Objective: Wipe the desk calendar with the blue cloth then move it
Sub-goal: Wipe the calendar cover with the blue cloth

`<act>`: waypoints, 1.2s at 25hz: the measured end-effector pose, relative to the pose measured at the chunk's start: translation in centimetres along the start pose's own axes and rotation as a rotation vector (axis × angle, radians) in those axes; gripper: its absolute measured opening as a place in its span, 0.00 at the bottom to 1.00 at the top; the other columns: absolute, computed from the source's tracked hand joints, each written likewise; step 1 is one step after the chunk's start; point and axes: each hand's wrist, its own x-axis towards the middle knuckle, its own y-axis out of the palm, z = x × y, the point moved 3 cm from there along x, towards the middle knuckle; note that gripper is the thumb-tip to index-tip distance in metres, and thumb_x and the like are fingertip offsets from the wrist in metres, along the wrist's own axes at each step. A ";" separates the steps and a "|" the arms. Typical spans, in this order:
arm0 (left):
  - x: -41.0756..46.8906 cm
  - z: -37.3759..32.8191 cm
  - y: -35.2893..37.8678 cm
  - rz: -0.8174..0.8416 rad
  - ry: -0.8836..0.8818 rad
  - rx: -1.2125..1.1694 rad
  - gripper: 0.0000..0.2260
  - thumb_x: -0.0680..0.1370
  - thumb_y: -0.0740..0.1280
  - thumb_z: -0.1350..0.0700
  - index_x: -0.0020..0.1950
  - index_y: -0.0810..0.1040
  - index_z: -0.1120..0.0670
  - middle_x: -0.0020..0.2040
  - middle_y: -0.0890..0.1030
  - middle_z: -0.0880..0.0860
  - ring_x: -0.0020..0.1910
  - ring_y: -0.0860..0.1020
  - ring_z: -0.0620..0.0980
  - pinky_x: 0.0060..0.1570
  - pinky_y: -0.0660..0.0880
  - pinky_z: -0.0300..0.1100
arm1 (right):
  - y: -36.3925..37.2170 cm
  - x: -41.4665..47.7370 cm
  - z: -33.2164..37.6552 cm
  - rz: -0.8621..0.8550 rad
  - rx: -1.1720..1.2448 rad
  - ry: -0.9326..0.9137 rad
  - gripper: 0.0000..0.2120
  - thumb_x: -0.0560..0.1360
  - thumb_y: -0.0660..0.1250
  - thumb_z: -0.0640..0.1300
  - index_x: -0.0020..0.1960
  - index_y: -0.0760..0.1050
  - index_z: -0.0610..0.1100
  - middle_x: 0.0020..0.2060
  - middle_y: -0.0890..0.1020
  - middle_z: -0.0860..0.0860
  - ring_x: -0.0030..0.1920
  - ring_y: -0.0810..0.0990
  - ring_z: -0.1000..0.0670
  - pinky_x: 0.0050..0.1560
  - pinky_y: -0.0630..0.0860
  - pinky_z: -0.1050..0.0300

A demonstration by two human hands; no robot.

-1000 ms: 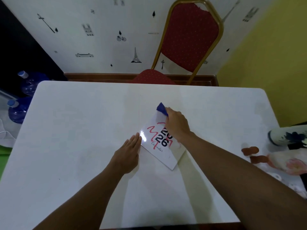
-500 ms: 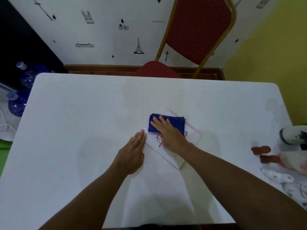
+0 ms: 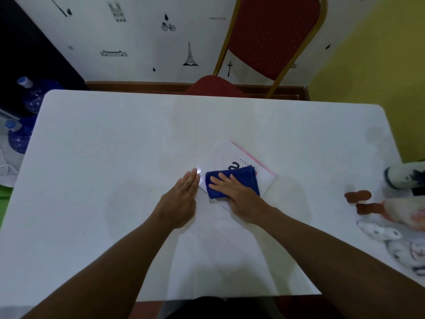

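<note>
The desk calendar (image 3: 232, 155) lies flat on the white table (image 3: 115, 157), turned at an angle, with a pink strip along its far right edge. A folded blue cloth (image 3: 243, 178) covers its near half. My right hand (image 3: 236, 194) presses flat on the cloth, fingers spread and pointing left. Flat on the table, fingers together, my left hand (image 3: 181, 199) has its fingertips touching the calendar's left corner. Part of a black numeral shows above the cloth.
A red chair with a gold frame (image 3: 271, 38) stands behind the table's far edge. Patterned cloth items and reddish-brown shapes (image 3: 358, 196) lie at the table's right edge. Blue water bottles (image 3: 30, 95) sit on the floor to the left.
My right hand has slid the blue cloth from the calendar's far part down toward its near half, uncovering the upper page. My left hand has stayed at the left corner.
</note>
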 end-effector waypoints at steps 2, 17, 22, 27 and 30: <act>0.0 -0.1 0.0 -0.003 -0.008 0.008 0.29 0.83 0.52 0.58 0.81 0.43 0.56 0.82 0.42 0.52 0.79 0.40 0.46 0.76 0.43 0.39 | 0.1 -1.0 0.2 0.001 0.029 -0.015 0.27 0.82 0.63 0.29 0.78 0.68 0.43 0.79 0.67 0.50 0.82 0.59 0.49 0.83 0.50 0.53; -0.3 -0.8 -1.0 -0.017 0.010 -0.043 0.29 0.81 0.54 0.63 0.81 0.47 0.59 0.82 0.43 0.56 0.82 0.44 0.52 0.80 0.46 0.44 | -2.0 -1.2 -4.2 -0.268 -0.035 0.297 0.23 0.85 0.60 0.36 0.79 0.66 0.44 0.80 0.65 0.50 0.82 0.59 0.44 0.83 0.50 0.48; -0.3 -0.4 -0.9 -0.006 0.024 -0.061 0.28 0.83 0.53 0.62 0.81 0.45 0.58 0.82 0.43 0.55 0.81 0.43 0.50 0.79 0.44 0.41 | -0.4 3.2 -2.0 -0.242 0.053 0.246 0.23 0.85 0.58 0.35 0.79 0.66 0.44 0.81 0.64 0.50 0.82 0.56 0.44 0.83 0.50 0.45; -0.1 -0.4 -0.8 0.010 -0.001 -0.056 0.27 0.84 0.52 0.60 0.81 0.44 0.56 0.82 0.42 0.52 0.81 0.42 0.48 0.76 0.43 0.39 | 2.2 -2.5 1.8 -0.242 0.085 0.135 0.24 0.83 0.63 0.31 0.77 0.70 0.43 0.77 0.70 0.51 0.80 0.62 0.50 0.82 0.51 0.53; -0.1 -0.6 -1.0 0.014 -0.015 -0.053 0.28 0.83 0.52 0.61 0.81 0.44 0.56 0.82 0.42 0.53 0.81 0.42 0.49 0.77 0.44 0.40 | 1.5 -5.3 2.7 -0.343 0.092 0.155 0.22 0.79 0.67 0.28 0.71 0.78 0.42 0.67 0.82 0.49 0.67 0.80 0.46 0.73 0.73 0.44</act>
